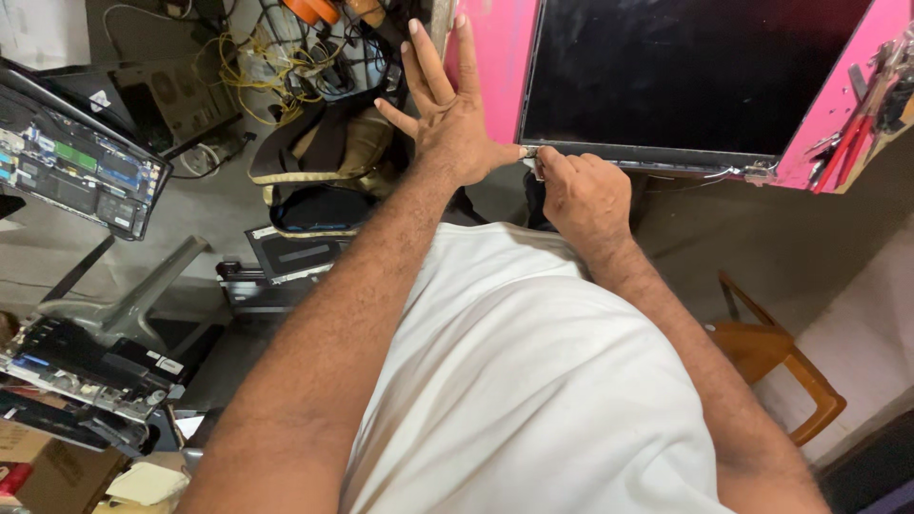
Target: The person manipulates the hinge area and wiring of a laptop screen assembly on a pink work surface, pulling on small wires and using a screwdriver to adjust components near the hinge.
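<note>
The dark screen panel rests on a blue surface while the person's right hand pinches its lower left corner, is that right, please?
Not quite: the head view shows the surface is pink, not blue. The right hand does pinch the lower left corner of the dark screen panel.

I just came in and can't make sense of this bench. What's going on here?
A person in a white shirt is working on a dark laptop screen panel lying on a pink table. The right hand pinches a small metal part at the panel's corner. The left hand is spread open, palm flat beside it. Opened laptops lie to the left.
</note>
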